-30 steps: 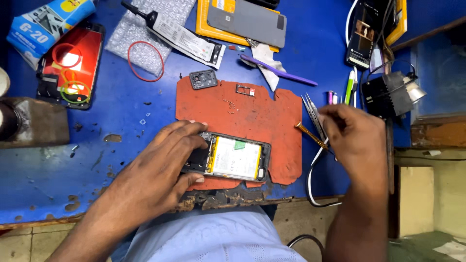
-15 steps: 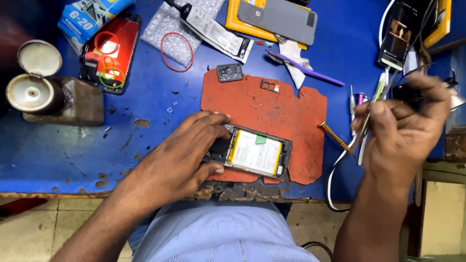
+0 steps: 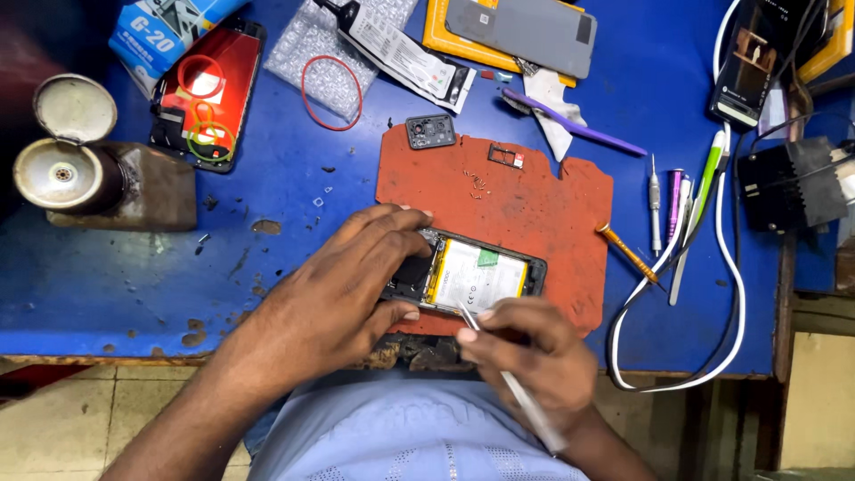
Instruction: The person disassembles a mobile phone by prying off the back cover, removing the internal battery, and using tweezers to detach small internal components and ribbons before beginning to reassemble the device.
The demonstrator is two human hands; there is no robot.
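Note:
An opened phone [image 3: 485,273] with its white battery showing lies on a worn orange mat [image 3: 517,200] on the blue table. My left hand [image 3: 343,285] rests over the phone's left end, fingers pressing on its frame. My right hand [image 3: 525,352] sits at the phone's near edge, gripping thin metal tweezers [image 3: 512,383] whose tip touches the lower edge of the phone. A small black camera cover [image 3: 430,131] and a SIM tray [image 3: 506,157] lie at the mat's far edge.
Screwdrivers and pens [image 3: 677,205] lie right of the mat beside a white cable [image 3: 726,294]. A red phone screen [image 3: 209,93], bubble wrap with a red rubber band [image 3: 331,89], a grey phone back [image 3: 521,31] and a metal-lidded bottle [image 3: 67,151] stand farther back.
My right hand came from the tool area at the right down to the phone's near edge, now holding tweezers. The left hand stayed on the phone.

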